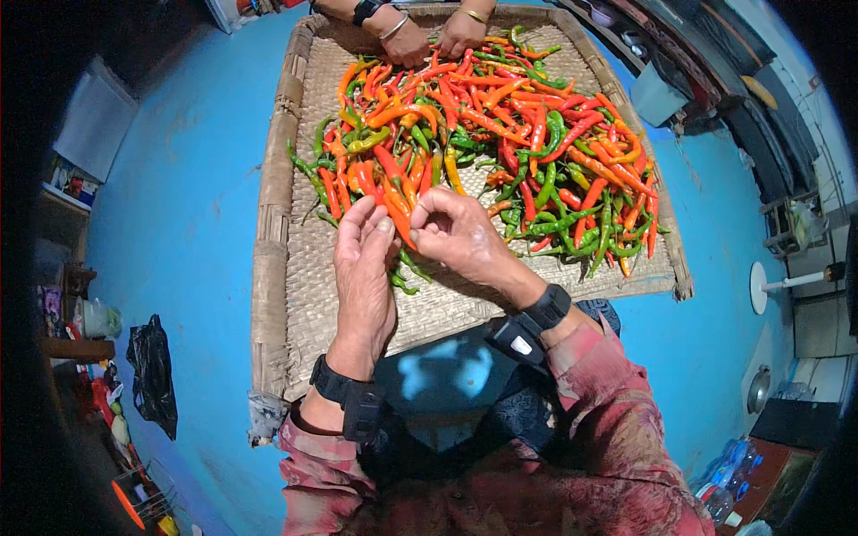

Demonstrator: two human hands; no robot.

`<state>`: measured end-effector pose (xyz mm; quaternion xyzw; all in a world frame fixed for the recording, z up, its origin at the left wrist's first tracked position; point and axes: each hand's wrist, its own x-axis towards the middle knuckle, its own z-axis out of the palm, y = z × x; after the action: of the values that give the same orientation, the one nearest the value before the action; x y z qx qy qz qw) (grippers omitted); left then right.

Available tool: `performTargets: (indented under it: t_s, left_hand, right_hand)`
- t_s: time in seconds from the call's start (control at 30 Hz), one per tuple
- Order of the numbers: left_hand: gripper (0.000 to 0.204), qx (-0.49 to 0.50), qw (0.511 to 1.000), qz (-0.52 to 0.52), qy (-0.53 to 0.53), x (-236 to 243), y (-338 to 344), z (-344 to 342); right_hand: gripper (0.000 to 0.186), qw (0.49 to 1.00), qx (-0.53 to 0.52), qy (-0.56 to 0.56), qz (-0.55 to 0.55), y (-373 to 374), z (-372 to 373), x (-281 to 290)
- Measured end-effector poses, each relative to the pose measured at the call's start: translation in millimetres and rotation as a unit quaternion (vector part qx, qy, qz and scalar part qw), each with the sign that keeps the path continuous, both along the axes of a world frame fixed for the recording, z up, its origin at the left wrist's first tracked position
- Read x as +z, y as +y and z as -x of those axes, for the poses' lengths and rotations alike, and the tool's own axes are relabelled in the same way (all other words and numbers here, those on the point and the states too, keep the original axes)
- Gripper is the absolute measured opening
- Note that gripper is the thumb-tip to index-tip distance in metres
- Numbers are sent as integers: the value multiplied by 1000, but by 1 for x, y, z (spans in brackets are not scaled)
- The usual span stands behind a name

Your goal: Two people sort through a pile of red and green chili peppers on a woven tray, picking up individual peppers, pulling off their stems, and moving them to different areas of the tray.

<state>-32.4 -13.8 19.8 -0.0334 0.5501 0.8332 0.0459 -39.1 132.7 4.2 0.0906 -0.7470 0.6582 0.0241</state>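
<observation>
A woven rectangular tray (pixel 295 268) holds a heap of red, orange, yellow and green chillies (pixel 527 116). Near the heap's lower middle, my left hand (pixel 362 268) has its fingertips closed on a long orange-red chilli (pixel 396 212). My right hand (pixel 465 241) is beside it with thumb and forefinger pinched at the same chilli, its other fingers curled. Part of the chilli is hidden by my fingers. Several green chillies (pixel 401 277) lie just beyond my left fingertips and to their right, on the bare weave.
Another person's two hands (pixel 407 40) reach into the tray's far side. A black bag (pixel 152 375) lies on the blue floor (pixel 188 223) at left. Shelves with clutter line the left; a white stand (pixel 760 288), bottles (pixel 733 478) and a pale bucket (pixel 660 94) are at right.
</observation>
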Motion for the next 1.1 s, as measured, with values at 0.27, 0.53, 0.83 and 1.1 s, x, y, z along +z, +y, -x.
performTargets:
  t_s: [0.27, 0.53, 0.83, 1.1]
  left_hand:
    - [39, -40, 990, -131, -44, 1, 0, 0]
    - [26, -80, 977, -194, 25, -11, -9, 5]
    - [25, -91, 984, -150, 25, -2, -7, 1]
    - [25, -41, 992, -113, 28, -1, -9, 1]
  right_hand:
    - [10, 989, 127, 41, 67, 3, -17, 13]
    - [24, 982, 97, -26, 158, -2, -20, 12]
    - [24, 997, 65, 14, 29, -12, -21, 0]
    - [23, 991, 61, -90, 75, 1, -21, 27]
